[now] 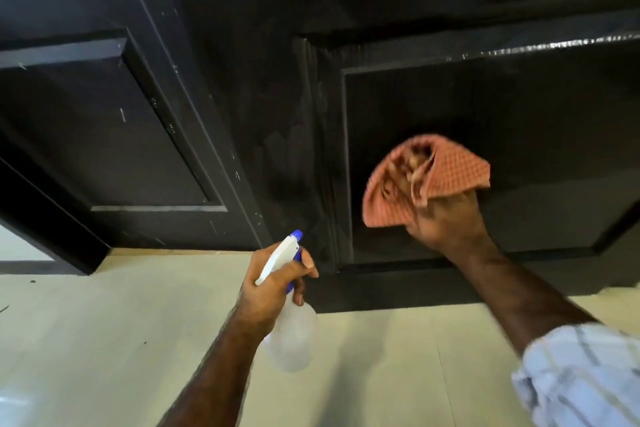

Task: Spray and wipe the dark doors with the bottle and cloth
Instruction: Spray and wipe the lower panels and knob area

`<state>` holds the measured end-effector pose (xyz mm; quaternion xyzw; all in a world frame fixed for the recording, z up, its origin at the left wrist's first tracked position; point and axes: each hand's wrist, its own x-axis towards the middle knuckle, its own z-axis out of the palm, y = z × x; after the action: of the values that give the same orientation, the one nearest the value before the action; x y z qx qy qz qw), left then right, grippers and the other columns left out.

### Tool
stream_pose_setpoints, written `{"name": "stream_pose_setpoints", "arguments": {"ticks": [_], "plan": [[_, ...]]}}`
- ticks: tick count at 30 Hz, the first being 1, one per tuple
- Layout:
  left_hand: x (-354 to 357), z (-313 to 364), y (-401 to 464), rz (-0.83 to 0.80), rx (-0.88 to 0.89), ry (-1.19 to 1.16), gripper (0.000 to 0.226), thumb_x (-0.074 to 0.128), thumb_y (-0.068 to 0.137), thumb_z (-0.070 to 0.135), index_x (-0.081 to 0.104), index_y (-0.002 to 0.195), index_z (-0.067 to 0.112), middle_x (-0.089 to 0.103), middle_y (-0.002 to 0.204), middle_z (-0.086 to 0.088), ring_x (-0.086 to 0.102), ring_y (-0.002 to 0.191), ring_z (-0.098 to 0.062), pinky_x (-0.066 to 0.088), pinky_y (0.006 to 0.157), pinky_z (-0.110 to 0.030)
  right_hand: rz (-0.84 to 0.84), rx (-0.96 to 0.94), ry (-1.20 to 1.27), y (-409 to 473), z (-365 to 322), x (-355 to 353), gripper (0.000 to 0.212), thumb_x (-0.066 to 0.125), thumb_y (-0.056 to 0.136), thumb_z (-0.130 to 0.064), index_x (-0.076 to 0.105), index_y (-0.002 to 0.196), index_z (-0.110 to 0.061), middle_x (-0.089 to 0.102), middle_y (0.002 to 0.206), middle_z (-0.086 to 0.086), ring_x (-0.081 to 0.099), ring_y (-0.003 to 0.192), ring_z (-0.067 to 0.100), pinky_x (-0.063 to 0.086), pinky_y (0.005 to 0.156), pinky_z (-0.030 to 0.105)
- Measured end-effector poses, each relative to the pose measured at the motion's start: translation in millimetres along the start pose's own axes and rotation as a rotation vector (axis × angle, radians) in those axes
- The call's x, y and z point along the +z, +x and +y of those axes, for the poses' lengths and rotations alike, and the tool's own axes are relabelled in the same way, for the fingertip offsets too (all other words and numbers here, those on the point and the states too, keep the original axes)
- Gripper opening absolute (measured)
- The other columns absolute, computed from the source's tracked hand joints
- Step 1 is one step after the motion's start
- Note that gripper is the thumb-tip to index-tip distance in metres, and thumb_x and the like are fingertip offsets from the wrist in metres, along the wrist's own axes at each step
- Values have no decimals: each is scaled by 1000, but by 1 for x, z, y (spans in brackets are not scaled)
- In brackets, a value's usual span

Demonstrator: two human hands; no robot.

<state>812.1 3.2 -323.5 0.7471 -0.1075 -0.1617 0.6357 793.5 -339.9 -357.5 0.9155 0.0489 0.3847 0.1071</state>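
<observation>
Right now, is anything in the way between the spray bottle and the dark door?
Nothing visible is. The left hand holds the spray bottle, its blue tip aimed at the dark door across open air. The right hand and orange cloth are off to the right.

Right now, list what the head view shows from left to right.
Left door → left hand holding the bottle → cloth held by the right hand → sleeve.
</observation>
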Motion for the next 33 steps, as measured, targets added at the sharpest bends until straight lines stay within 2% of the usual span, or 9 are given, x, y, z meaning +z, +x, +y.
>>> {"name": "stream_pose_setpoints", "arguments": {"ticks": [3,6,9,12,15,19,22,28,33], "plan": [[3,1,1,1,42,11,25,66,87,27,73,95,4,76,89,-13,62,60,-24,60,61,-34,102,222,271,68,-52,-35,75,63,96,-22,38,167,-18,51,161,20,48,146,45,38,120,58],[-1,2,1,18,86,35,13,64,97,11,72,92,3,75,86,-14,61,58,-26,60,60,-35,125,15,87,52,-90,-13,65,63,97,-29,48,159,-20,48,165,11,34,156,40,26,122,61],[-7,2,-1,26,91,41,20,62,91,20,72,94,2,74,87,-15,61,59,-28,59,62,-34,-308,-195,112,-39,-94,39,38,62,89,-24,67,127,-28,66,142,2,63,129,35,44,107,57],[-7,-2,-6,30,48,15,29,62,86,26,70,99,2,75,91,-13,61,60,-28,60,63,-35,-628,-239,131,-102,-81,64,73,65,87,-18,49,158,-22,73,136,4,76,112,33,59,100,47],[-4,-4,-5,8,43,14,27,63,83,24,71,96,1,75,90,-15,61,60,-28,58,62,-36,-355,-204,120,-75,-77,49,67,79,87,-21,60,150,-13,70,140,12,70,126,35,62,100,51],[-1,-5,2,-27,89,48,21,61,84,20,71,89,2,75,88,-15,60,56,-27,58,60,-35,-53,-50,151,27,-92,27,53,45,106,-26,53,158,-18,58,153,19,54,142,37,43,114,57],[-6,-14,3,46,22,80,29,63,82,29,70,99,6,76,87,-11,62,58,-24,62,65,-36,-140,-5,196,32,-117,32,58,32,112,-30,32,169,-21,40,170,14,44,153,37,34,123,56],[6,-23,4,-14,35,45,15,65,89,18,72,90,4,75,89,-14,60,59,-31,59,61,-36,-638,-121,166,-143,-46,82,47,49,101,-49,72,138,-31,71,141,4,70,128,30,58,104,47],[30,-24,10,-99,29,34,14,64,86,22,75,84,13,75,88,-15,61,58,-29,59,61,-40,-204,171,127,-112,29,42,64,48,108,-39,29,168,-28,57,155,17,50,145,40,29,128,52]]}}
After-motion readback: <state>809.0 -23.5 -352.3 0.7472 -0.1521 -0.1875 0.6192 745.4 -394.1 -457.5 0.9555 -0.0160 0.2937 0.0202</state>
